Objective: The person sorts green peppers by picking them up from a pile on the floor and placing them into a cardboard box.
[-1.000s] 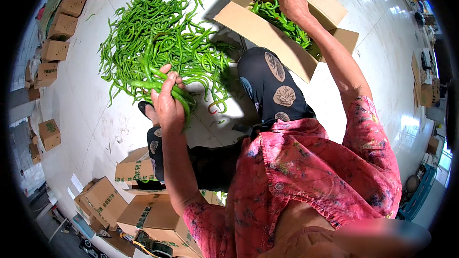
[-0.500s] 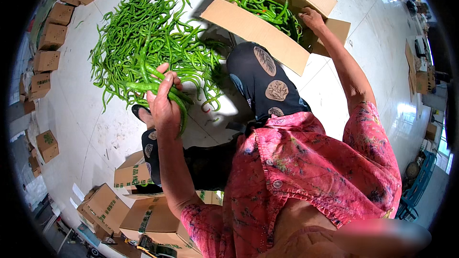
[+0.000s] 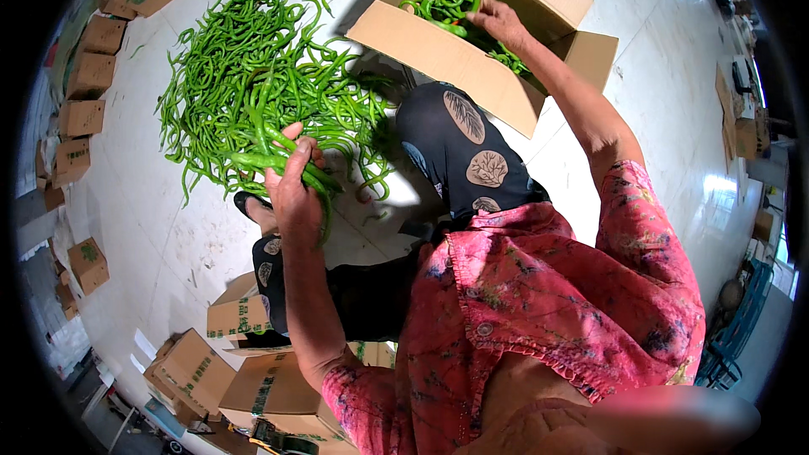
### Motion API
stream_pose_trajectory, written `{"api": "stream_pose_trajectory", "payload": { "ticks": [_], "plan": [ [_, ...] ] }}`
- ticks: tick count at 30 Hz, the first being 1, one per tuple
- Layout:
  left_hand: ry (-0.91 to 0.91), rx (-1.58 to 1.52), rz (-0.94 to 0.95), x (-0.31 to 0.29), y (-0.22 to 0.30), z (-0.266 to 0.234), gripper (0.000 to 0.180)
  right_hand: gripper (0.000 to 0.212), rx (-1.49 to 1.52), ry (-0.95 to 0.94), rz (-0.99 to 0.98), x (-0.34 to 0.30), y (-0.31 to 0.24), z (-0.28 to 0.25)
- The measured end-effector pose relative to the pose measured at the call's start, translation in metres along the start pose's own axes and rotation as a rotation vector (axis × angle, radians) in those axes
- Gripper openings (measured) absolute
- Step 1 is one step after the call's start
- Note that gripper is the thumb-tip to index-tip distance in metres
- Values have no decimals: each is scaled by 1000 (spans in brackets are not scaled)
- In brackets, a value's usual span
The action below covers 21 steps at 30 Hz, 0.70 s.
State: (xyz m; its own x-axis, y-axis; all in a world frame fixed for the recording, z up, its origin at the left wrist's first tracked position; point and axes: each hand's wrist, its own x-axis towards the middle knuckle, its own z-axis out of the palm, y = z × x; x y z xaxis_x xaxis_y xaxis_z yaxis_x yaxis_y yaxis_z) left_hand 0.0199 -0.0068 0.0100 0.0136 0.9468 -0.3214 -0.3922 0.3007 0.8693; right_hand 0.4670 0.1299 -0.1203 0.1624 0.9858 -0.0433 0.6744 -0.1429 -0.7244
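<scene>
Left hand (image 3: 297, 188): grip wrapped around several green peppers (image 3: 257, 160), near pepper heap (image 3: 240, 84) on floor (image 3: 181, 244). Right hand (image 3: 503, 24) inside open carton (image 3: 447, 57), touching peppers; cannot tell grip.

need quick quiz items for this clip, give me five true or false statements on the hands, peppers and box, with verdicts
1. The left hand holds several long green peppers. True.
2. The right hand is on the floor pile. False: the right hand is at the open cardboard box.
3. A loose pile of green peppers lies on the floor. True.
4. The open box holds only red peppers. False: mostly green peppers show inside.
5. The person's shirt is plain white. False: it is a pinkish-red patterned shirt.
</scene>
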Motion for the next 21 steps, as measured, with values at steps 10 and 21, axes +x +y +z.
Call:
{"api": "stream_pose_trajectory", "payload": {
  "ticks": [10,21],
  "plan": [
    [57,3,-30,9,-8,4,33,17,980,60,258,23,-21,-9],
    [79,56,-52,11,-11,3,34,60,-476,-345,-307,13,-14,20]
  ]
}}
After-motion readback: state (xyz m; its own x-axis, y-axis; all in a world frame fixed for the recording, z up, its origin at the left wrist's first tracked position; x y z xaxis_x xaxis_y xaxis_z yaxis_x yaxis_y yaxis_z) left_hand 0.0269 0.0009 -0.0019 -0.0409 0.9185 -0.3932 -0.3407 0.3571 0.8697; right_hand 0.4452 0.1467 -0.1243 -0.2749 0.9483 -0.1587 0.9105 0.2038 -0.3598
